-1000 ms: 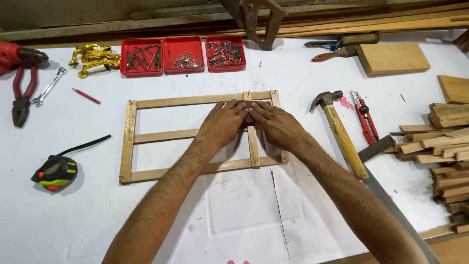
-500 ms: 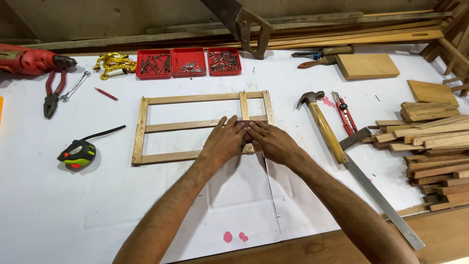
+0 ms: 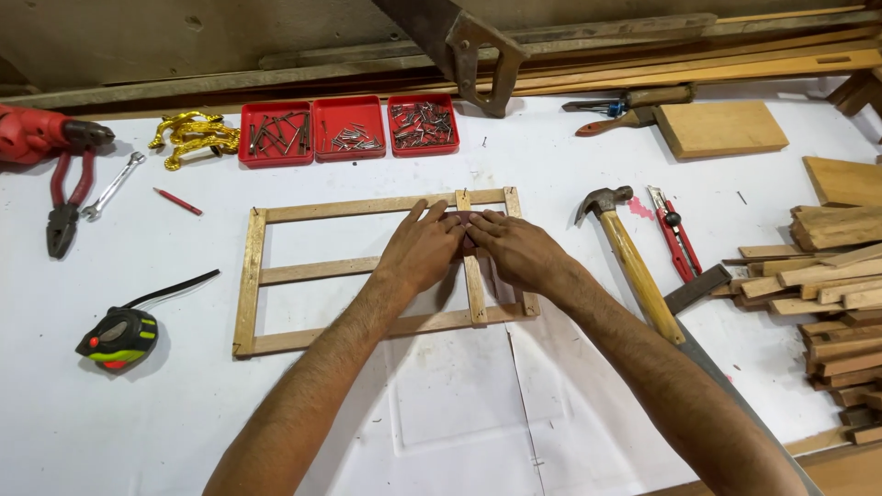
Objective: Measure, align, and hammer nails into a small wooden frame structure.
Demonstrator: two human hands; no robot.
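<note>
Since the earlier frame, both hands have shifted up the frame [image 3: 367, 271] toward its top rail. The left hand [image 3: 424, 250] and right hand [image 3: 516, 250] lie palm-down, fingers extended and close together, fingertips meeting over the upright slat [image 3: 475, 292]; whether they pinch anything cannot be told. The frame lies flat on the white table [image 3: 184, 404]. A hammer [image 3: 632, 257] rests just right; a tape measure [image 3: 119, 337] lies left.
</note>
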